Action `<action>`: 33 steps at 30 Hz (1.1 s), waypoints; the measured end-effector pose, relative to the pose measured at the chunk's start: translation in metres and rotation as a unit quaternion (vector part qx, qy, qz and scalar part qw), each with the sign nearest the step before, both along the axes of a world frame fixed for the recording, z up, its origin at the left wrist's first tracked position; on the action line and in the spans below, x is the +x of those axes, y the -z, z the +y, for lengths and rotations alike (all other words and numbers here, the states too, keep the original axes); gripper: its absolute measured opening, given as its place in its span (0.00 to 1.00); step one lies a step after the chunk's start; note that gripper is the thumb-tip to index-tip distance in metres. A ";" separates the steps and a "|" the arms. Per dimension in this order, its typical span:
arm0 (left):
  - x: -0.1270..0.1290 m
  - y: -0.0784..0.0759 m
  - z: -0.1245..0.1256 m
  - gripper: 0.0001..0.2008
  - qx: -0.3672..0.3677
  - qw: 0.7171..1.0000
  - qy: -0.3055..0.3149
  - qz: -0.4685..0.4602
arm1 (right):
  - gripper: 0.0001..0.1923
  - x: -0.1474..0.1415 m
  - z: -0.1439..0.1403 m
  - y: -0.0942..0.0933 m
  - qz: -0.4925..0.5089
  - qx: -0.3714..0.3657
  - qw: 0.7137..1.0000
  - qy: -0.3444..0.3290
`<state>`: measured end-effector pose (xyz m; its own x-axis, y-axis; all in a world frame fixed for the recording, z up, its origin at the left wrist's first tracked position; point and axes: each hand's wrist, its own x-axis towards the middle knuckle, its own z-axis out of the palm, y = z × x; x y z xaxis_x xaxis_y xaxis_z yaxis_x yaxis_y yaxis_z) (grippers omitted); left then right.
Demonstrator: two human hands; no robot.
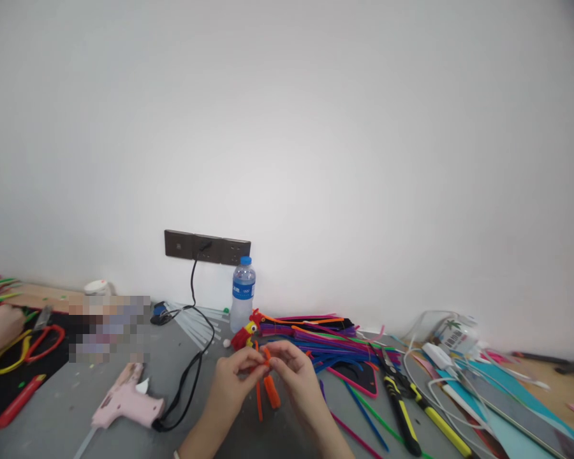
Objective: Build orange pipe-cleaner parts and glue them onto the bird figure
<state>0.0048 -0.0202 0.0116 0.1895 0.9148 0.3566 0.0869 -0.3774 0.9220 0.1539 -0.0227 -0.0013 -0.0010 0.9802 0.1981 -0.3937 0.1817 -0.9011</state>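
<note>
So both hands are up close together, left hand (pixel 239 375) and right hand (pixel 294 373), thumb and index of each nipped in tight on the fuzzy orange piece (pixel 272 393), barely any gap; the other fingers look loosely curled, and I can't tell exactly which tip carries the grip. The piece sits right between the fingertips, its thick part hanging just below them; a thin orange strand (pixel 259 401) dangles beside it, under the left fingers.

Handling-wise it looks like pipe cleaner, so I'd guess feather-light, soft outside, bendy wire inside; not slippery, not really fragile, though squeezing probably mats the fuzz; best hold is a light pinch near the upper end. Just beyond the fingers there's a little red-and-yellow bird figure (pixel 247 334); a heap of pipe cleaners (pixel 323 347) lies past the right hand.
</note>
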 end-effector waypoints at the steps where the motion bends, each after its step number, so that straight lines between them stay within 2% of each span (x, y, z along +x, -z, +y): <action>1: 0.000 0.000 0.000 0.03 -0.007 1.000 0.003 0.000 | 0.16 0.000 0.000 0.000 0.019 -0.002 1.000 0.003; 7: 0.001 0.002 0.001 0.03 -0.013 1.000 0.010 0.005 | 0.17 0.004 -0.002 -0.003 0.071 -0.035 0.997 -0.017; 11: 0.001 0.006 0.003 0.04 -0.006 0.999 0.041 0.025 | 0.16 0.004 -0.002 -0.005 0.087 -0.037 0.995 -0.026; 22: 0.000 0.009 0.004 0.07 -0.010 0.998 0.055 0.037 | 0.14 0.006 0.001 -0.001 0.055 -0.020 0.998 0.001; 29: -0.001 0.010 0.006 0.07 -0.048 0.997 0.052 0.009 | 0.13 0.008 0.004 0.003 -0.070 0.027 0.996 0.050; 33: -0.002 0.009 0.006 0.09 -0.065 0.996 0.053 -0.017 | 0.14 0.008 0.003 0.001 -0.117 0.040 0.992 0.036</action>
